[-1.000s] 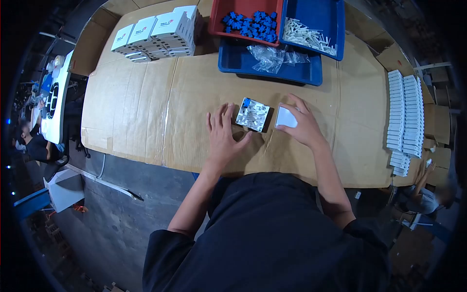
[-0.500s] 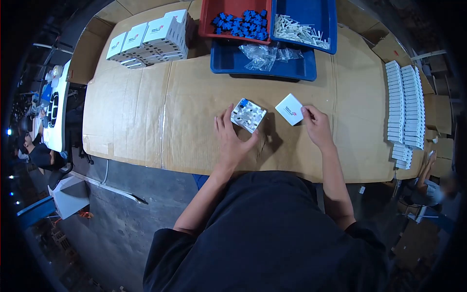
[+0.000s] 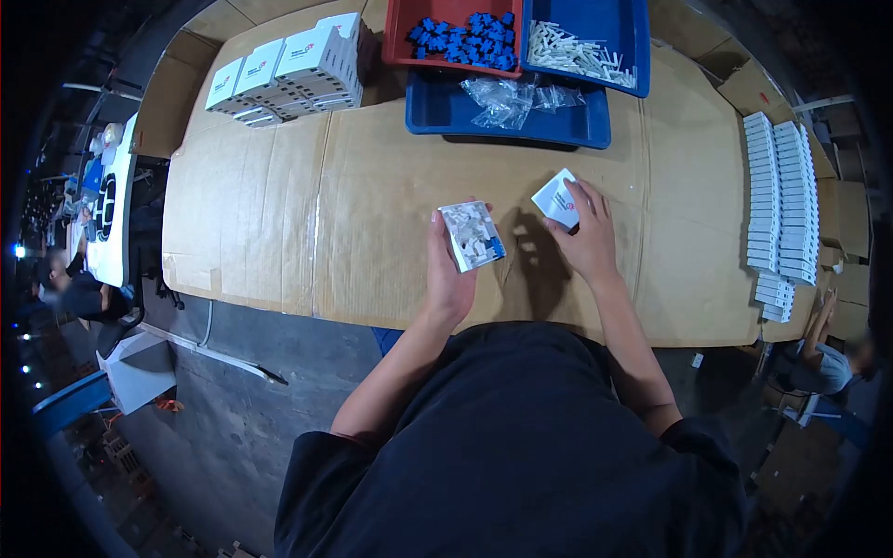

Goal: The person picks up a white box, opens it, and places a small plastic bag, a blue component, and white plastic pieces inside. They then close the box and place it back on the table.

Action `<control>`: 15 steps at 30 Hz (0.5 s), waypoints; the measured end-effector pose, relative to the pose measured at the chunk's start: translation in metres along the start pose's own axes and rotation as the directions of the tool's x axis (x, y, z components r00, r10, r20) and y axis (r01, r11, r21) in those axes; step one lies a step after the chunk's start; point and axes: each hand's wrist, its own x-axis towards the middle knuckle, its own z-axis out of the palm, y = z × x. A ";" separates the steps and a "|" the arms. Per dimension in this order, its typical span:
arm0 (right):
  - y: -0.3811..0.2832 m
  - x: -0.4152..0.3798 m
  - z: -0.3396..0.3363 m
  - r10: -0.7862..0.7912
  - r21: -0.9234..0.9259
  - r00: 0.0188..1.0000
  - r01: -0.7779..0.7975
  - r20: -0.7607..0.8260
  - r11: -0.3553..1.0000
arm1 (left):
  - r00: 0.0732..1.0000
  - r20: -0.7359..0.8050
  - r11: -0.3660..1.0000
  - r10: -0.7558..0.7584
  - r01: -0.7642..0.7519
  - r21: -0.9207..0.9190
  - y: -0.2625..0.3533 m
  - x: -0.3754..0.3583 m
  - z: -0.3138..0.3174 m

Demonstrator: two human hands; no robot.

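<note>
My left hand (image 3: 451, 276) holds a white open box (image 3: 472, 234) up from the cardboard-covered table, its fingers round the sides. Small white parts and clear plastic fill the box, with a blue piece at its lower right corner. To the right, my right hand (image 3: 589, 231) grips a white square lid (image 3: 555, 199) with printed writing, fingers on its right side and top. The lid is tilted and apart from the box. Shadows of the right hand and lid fall on the cardboard (image 3: 391, 195) between the two hands.
Beyond the hands are a red bin (image 3: 398, 37) of blue pieces, a blue bin (image 3: 635, 56) of white sticks and a blue tray (image 3: 428, 116) of plastic bags. White boxes (image 3: 307, 58) stack at left, more (image 3: 779, 205) at right. People (image 3: 84, 293) sit on both sides.
My left hand has lifted and turned the box, so its blue piece moved from the top to the lower right. My right hand has shifted its grip over the lid, which is now tilted.
</note>
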 end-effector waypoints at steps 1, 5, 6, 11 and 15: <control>-0.005 0.003 -0.003 -0.019 0.056 1.000 0.020 -0.013 0.998 | 0.998 0.015 0.998 -0.056 0.057 -0.037 0.003 -0.002 0.003; -0.033 0.018 -0.028 -0.006 0.736 0.953 -0.230 0.302 0.636 | 0.969 0.097 0.962 -0.226 0.238 -0.137 0.006 -0.004 0.011; -0.036 0.024 -0.033 -0.069 0.786 0.940 -0.237 0.333 0.570 | 0.961 0.113 0.952 -0.254 0.269 -0.147 0.008 -0.005 0.015; -0.057 0.040 -0.033 -0.066 0.872 0.889 -0.427 0.454 0.240 | 0.929 0.156 0.919 -0.336 0.359 -0.162 0.012 -0.008 0.028; -0.066 0.044 -0.032 -0.119 0.870 0.890 -0.388 0.439 0.305 | 0.924 0.174 0.911 -0.340 0.369 -0.183 0.013 -0.008 0.035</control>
